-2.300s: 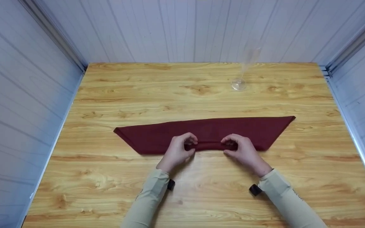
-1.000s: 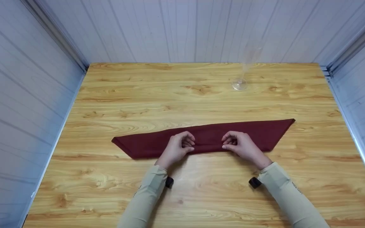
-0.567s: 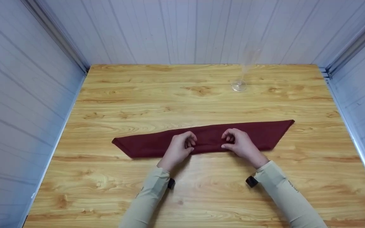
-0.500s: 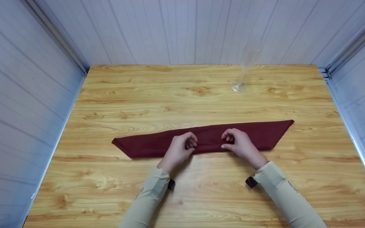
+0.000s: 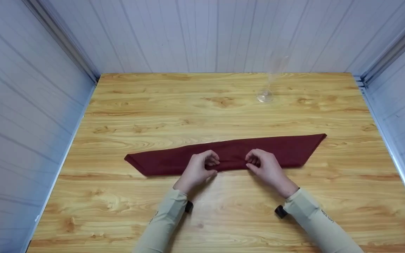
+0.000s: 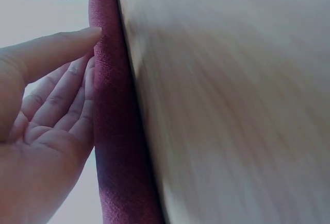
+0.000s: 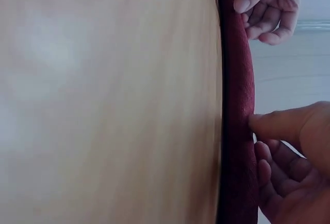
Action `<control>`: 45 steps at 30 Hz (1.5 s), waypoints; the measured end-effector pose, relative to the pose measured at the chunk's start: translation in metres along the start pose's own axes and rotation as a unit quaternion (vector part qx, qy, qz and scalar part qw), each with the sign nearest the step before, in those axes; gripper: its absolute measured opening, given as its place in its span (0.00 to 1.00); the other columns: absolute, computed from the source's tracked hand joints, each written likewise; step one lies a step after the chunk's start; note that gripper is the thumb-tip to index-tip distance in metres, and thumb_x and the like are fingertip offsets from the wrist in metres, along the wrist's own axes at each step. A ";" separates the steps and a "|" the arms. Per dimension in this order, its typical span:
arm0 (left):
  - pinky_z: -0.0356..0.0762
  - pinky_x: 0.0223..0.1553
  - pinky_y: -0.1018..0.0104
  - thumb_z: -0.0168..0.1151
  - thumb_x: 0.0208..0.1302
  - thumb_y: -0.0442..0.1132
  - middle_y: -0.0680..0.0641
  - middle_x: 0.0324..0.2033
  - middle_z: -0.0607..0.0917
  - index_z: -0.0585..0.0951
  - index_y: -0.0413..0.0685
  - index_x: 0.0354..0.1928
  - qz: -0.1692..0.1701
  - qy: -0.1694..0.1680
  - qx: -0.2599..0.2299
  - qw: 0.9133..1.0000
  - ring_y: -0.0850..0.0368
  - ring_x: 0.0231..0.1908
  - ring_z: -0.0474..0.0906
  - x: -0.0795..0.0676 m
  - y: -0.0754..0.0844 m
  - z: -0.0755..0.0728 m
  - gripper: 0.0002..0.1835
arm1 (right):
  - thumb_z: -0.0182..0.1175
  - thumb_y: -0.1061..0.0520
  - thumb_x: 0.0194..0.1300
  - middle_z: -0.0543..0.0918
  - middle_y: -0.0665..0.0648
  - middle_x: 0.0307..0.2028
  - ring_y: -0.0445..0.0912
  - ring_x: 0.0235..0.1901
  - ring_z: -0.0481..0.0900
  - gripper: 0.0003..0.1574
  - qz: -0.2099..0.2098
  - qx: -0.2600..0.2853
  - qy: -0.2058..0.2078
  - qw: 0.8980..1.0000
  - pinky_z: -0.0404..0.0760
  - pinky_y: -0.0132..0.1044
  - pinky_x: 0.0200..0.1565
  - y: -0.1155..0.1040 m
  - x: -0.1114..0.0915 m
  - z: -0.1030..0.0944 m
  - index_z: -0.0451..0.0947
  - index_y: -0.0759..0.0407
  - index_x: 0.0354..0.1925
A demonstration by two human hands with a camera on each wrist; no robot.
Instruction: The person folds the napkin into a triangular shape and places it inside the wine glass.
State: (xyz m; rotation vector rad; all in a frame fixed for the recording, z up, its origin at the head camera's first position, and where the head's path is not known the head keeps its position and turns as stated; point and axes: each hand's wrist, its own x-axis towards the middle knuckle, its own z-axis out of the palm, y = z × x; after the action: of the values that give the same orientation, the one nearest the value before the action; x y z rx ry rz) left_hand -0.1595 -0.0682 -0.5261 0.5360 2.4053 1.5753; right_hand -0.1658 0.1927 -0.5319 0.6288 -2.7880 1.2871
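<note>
A dark red cloth napkin [image 5: 290, 151] lies as a long slanted band across the table, its ends cut to points and its near edge rolled into a narrow tube. My left hand [image 5: 196, 170] pinches this roll left of the middle, thumb on the near side and fingers curled over the top. Right of the middle, my right hand [image 5: 269, 170] pinches it the same way. In the left wrist view the thumb tip rests on the rolled cloth [image 6: 116, 131]. The right wrist view shows both thumbs against the roll [image 7: 240, 90], which bows slightly between the hands.
A clear stemmed glass [image 5: 265, 95] stands on the wood-grain table [image 5: 146, 116] toward the back right, beyond the napkin. Pale panelled walls [image 5: 195, 35] enclose the table at the back and both sides.
The napkin band has become narrower, its far edge drawn nearer, most at the left end. In the last half second both hands have shifted slightly toward me, with the thumbs at the near edge.
</note>
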 end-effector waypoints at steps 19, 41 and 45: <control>0.77 0.46 0.66 0.65 0.48 0.16 0.45 0.39 0.83 0.77 0.37 0.45 0.032 0.011 0.062 0.997 0.55 0.43 0.79 0.007 -0.005 0.004 0.21 | 0.71 0.68 0.50 0.82 0.49 0.36 0.45 0.42 0.78 0.21 0.005 -0.046 -0.031 0.998 0.75 0.42 0.48 0.006 -0.001 -0.002 0.79 0.57 0.43; 0.73 0.52 0.66 0.62 0.59 0.23 0.46 0.42 0.83 0.77 0.39 0.48 0.046 0.000 0.088 0.995 0.58 0.46 0.78 0.009 -0.009 -0.003 0.15 | 0.69 0.68 0.55 0.83 0.52 0.35 0.42 0.38 0.80 0.16 0.019 0.054 -0.025 0.998 0.80 0.38 0.43 0.011 -0.003 -0.005 0.77 0.60 0.41; 0.72 0.53 0.65 0.62 0.60 0.23 0.47 0.42 0.83 0.77 0.41 0.48 0.032 -0.001 0.093 0.995 0.58 0.47 0.77 0.011 -0.009 -0.004 0.15 | 0.68 0.67 0.56 0.83 0.52 0.35 0.42 0.38 0.81 0.14 0.038 0.075 -0.027 0.996 0.79 0.38 0.44 0.012 -0.001 -0.005 0.77 0.60 0.41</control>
State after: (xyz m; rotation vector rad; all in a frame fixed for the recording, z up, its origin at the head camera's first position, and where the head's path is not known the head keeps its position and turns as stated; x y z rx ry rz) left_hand -0.1722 -0.0702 -0.5323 0.6539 2.5734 1.3790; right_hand -0.1703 0.2040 -0.5372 0.5763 -2.8023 1.5275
